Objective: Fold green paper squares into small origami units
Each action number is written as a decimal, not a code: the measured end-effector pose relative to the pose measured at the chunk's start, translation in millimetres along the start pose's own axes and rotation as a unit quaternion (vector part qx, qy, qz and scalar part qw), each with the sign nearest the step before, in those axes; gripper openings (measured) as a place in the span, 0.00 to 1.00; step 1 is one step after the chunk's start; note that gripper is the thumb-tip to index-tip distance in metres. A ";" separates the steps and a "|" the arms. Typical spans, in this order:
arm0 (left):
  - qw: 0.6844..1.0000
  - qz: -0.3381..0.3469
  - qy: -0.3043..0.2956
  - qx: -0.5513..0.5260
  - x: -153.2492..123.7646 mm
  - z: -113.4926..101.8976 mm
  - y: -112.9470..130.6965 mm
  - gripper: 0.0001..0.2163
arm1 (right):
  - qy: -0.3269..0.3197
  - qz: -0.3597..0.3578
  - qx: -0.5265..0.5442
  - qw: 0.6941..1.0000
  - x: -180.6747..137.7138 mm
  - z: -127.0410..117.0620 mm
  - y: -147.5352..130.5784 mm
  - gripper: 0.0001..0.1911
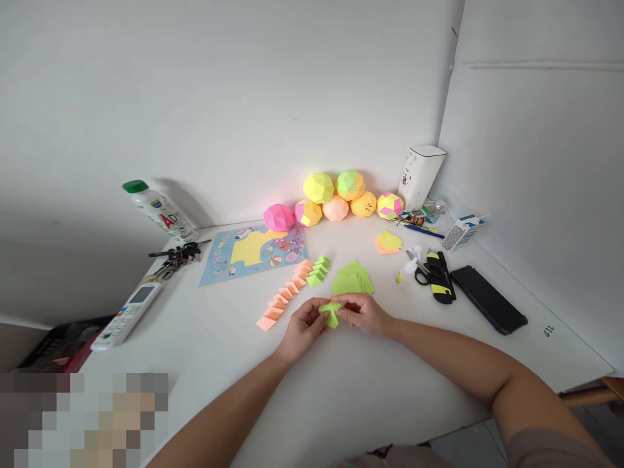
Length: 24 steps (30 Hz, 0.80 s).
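Between my two hands is a partly folded piece of green paper, held just above the white table. My left hand pinches its left side, and my right hand pinches its right side. Right behind them lie several flat green paper sheets. To their left runs a short row of folded green paper pieces, beside a longer diagonal row of folded peach paper pieces.
Several folded paper balls are stacked against the wall. Yellow and orange sheets, scissors, a utility knife and a black phone lie rightward. Leftward are a printed board, a bottle, keys and a remote control.
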State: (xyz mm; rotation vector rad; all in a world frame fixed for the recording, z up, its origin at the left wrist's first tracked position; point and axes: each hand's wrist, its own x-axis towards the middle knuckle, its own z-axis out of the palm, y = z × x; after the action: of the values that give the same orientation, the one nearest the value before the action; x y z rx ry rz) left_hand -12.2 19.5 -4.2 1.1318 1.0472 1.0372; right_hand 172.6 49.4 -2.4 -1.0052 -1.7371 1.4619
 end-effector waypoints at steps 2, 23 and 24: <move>1.000 0.000 0.000 -0.001 0.0 -0.3 -0.1 0.16 | 0.002 0.001 0.000 1.000 -0.2 0.1 -0.6 0.19; 1.000 -0.002 -0.003 0.003 0.3 0.1 1.3 0.15 | -0.004 -0.015 -0.005 1.000 0.0 -0.7 3.7 0.17; 1.000 -0.004 -0.004 0.003 0.3 0.2 1.6 0.15 | -0.004 -0.016 -0.005 1.000 0.0 -0.7 4.0 0.17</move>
State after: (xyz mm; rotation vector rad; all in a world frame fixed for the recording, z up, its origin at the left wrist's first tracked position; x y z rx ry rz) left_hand -12.2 19.9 -2.6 1.1344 1.0483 1.0241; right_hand 173.7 50.1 -6.3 -0.9746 -1.7604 1.4405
